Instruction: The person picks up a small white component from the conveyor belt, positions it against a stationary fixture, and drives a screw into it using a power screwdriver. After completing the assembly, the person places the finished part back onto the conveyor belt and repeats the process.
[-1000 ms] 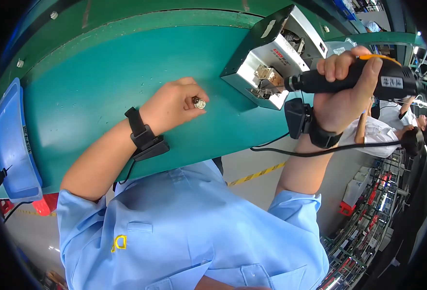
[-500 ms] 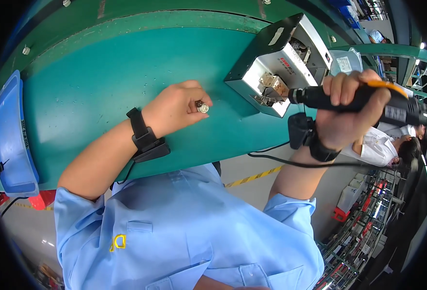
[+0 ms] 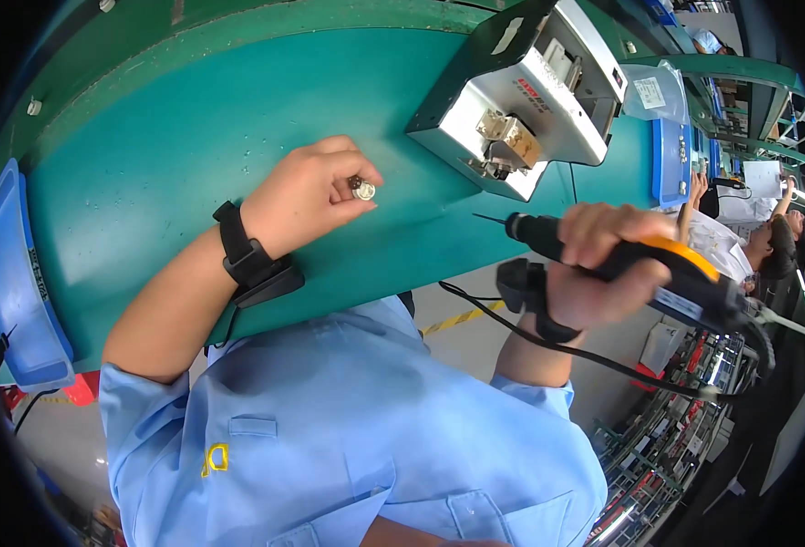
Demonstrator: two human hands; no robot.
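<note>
Above the green mat, my left hand (image 3: 304, 193) pinches a small round metal part (image 3: 363, 189), silvery at its face and dark behind. Its exact kind is too small to make out. My right hand (image 3: 608, 264) is wrapped round a black electric screwdriver (image 3: 548, 233) with an orange lever along its grip. The tool's thin bit points left, toward my left hand, with a gap between them. Beyond the tool stands a black and silver screw feeder (image 3: 521, 109), its small metal mechanism (image 3: 509, 144) facing me. Neither hand touches it.
A blue tray (image 3: 29, 273) lies at the mat's left end. Right of the feeder are a clear plastic bag (image 3: 655, 91) and another blue tray (image 3: 660, 164) with small parts. A black cable (image 3: 594, 358) runs below my right wrist. People in white work farther right.
My right hand has drawn the screwdriver away from the feeder, down and to the left; its bit now shows. The left hand keeps its pinch on the metal part.
</note>
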